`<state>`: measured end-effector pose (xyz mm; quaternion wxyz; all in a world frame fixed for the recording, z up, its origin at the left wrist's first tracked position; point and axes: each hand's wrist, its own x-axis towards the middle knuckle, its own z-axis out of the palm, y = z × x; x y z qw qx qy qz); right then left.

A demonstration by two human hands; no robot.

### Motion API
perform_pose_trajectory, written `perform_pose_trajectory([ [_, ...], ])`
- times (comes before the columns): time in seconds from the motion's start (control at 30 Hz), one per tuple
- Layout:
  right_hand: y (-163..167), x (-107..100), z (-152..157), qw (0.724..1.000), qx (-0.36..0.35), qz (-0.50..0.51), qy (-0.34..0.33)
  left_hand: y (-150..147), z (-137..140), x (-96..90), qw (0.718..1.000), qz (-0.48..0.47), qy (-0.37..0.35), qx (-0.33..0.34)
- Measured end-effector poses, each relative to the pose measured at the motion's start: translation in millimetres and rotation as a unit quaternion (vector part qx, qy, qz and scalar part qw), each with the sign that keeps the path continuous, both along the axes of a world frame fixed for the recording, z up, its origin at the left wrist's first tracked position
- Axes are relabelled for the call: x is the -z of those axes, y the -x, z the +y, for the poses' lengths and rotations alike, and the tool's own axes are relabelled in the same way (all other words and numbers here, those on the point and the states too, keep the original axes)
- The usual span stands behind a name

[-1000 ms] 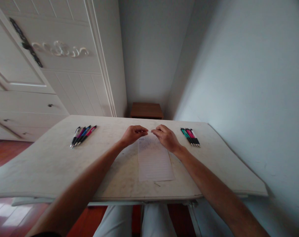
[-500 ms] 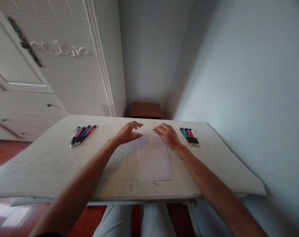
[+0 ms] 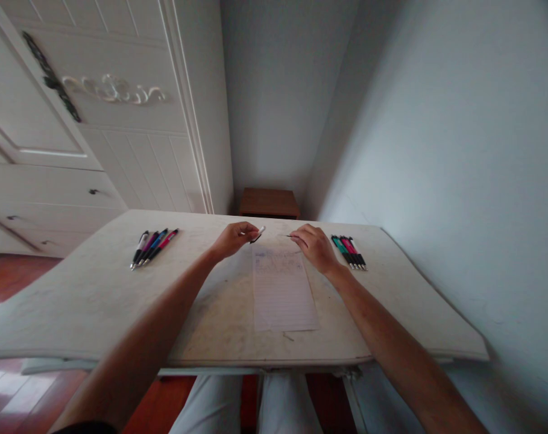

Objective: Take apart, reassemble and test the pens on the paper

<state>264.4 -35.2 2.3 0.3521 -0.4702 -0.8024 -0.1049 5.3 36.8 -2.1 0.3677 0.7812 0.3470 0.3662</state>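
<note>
- Small white piece (image 3: 261, 230): near the far left corner of the lined sheet, in the left hand; a dark strip (image 3: 255, 239) shows beside it, though whether the two are joined I cannot tell.
- Left hand (image 3: 234, 238): thumb and fingers closed to a pinch on the white piece, its end left protruding toward the right hand — presumably to leave that end accessible.
- Right hand (image 3: 316, 247): near the sheet's far right corner, fingertips pinched together on a thin dark piece (image 3: 289, 235); so slim a part probably allows only a fingertip grip.
- Lined sheet (image 3: 285, 301): flat on the table (image 3: 97, 313), marked at its far end.
- Left pens (image 3: 154, 247): well left of the sheet, slightly fanned.
- Right pens (image 3: 349, 251): right of the sheet, side by side — both groups apparently set aside to leave working room.
- Small sliver (image 3: 289, 338): just off the sheet's near edge.
</note>
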Motion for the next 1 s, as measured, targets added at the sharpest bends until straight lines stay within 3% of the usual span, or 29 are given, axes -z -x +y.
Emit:
perform_pose_trajectory([
  [0.1,-0.7,0.4,0.0,1.0,-0.002,0.005,-0.005,-0.9,-0.8,0.3,0.994,-0.068,0.079,0.015],
  [0.2,0.3,0.8,-0.2,1.0,-0.004,-0.002,-0.007,-0.3,-0.1,3.0,0.99,-0.08,0.111,0.023],
  [1.0,5.0,-1.6,-4.2,0.999,-0.008,-0.033,0.012,-5.2,-6.6,3.5,0.996,0.002,0.075,0.04],
])
